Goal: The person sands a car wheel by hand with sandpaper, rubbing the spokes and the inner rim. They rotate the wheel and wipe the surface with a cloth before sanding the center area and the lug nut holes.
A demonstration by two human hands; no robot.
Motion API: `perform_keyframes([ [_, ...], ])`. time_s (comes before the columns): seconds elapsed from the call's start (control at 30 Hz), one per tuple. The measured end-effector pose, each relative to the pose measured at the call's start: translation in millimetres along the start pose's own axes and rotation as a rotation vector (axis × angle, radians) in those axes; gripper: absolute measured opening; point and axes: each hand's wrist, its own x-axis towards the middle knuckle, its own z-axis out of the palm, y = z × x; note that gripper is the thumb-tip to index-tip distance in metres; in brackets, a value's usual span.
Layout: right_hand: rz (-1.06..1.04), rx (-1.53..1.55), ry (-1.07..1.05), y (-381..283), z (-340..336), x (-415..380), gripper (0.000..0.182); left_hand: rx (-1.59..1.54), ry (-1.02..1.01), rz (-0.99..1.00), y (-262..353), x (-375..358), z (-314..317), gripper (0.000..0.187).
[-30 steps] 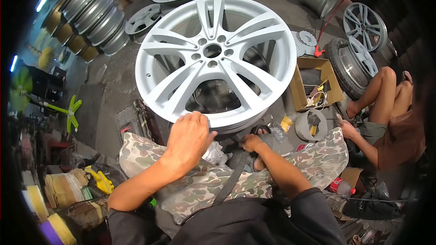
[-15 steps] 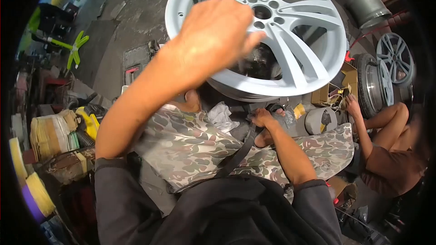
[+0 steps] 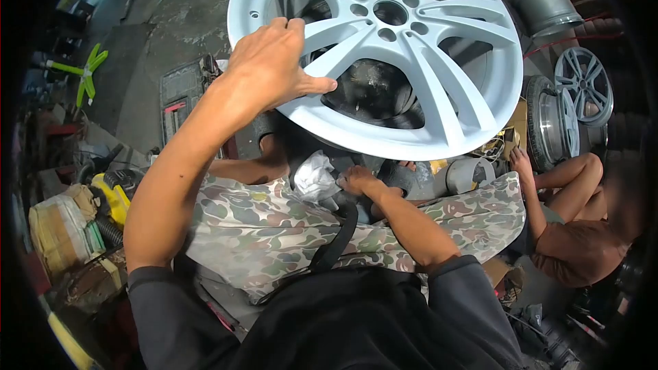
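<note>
White-painted metal forms the wheel [image 3: 403, 42], which lies spoke face up in front of the person, above a dark round object [image 3: 375, 89] that it partly covers. The left hand [image 3: 269, 63] is at the near left rim, fingers together and bent over it, thumb spread wide; it hides that section of rim, and a firm grip cannot be confirmed. The right hand [image 3: 358, 181] is half curled beside a crumpled white cloth [image 3: 315, 177], at the upper end of a black strap [image 3: 337, 240] (whether it holds the strap cannot be told). Camouflage fabric [image 3: 274, 229] spans the area below both hands. At right, a grey cylinder [image 3: 469, 175] and a seated co-worker [image 3: 572, 243] occupy the space before a tyre [image 3: 538, 123]. A yellow tool [image 3: 112, 197] lies at left.
</note>
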Motion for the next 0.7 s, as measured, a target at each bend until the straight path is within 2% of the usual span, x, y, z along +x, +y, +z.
perform_keyframes([
  [0.03,-0.060,-0.010,-0.036,-6.4,-4.9,-2.9,0.050,-0.032,0.027,0.015,-3.9,-4.3,-0.9,0.095],
  [0.17,-0.050,-0.001,0.074,11.7,6.6,-7.9,0.045,-0.055,0.036,0.053,-1.3,3.2,2.0,0.088],
  [0.23,-0.083,-0.129,0.370,9.4,5.9,-15.0,0.047,-0.100,0.072,0.037,1.6,6.0,2.6,0.079],
  [0.27,0.030,-0.143,0.010,13.8,-5.6,-11.1,0.068,-0.122,0.097,0.054,0.9,3.8,1.9,0.071],
  [0.37,0.074,-0.042,0.118,17.9,-0.3,-11.5,0.070,-0.120,0.114,0.075,-1.4,12.0,3.0,0.063],
  [0.4,0.063,-0.028,0.179,15.8,-1.3,-15.1,0.063,-0.098,0.160,0.133,-5.9,15.9,4.9,0.055],
  [0.43,0.067,-0.021,0.182,15.7,-4.5,-19.0,0.063,-0.098,0.157,0.140,-9.9,18.9,5.7,0.055],
  [0.5,0.078,0.174,0.095,15.3,-18.8,-23.1,0.054,-0.144,0.162,0.138,-15.8,24.7,2.7,0.049],
  [0.53,0.068,0.172,0.107,19.2,-14.6,-22.0,0.054,-0.192,0.120,0.103,-16.4,27.3,-6.1,0.043],
  [0.57,0.055,0.174,0.208,22.4,-8.6,-26.1,0.050,-0.173,0.134,0.100,-21.6,30.9,-15.1,0.043],
  [0.6,0.037,0.175,0.307,26.3,-3.7,-29.9,0.046,-0.296,0.096,0.059,-29.1,35.7,-24.8,0.042],
  [0.63,-0.045,0.090,0.319,23.9,-9.8,-41.2,0.043,-0.422,0.060,0.016,-38.0,38.6,-34.4,0.042],
  [0.67,-0.015,0.039,0.392,19.6,-4.2,-43.6,0.039,-0.418,0.091,-0.017,-47.4,39.3,-43.7,0.041],
  [0.7,-0.111,-0.014,0.414,-0.7,-29.2,-71.9,0.034,-0.408,0.111,-0.029,-57.0,39.2,-50.6,0.041],
])
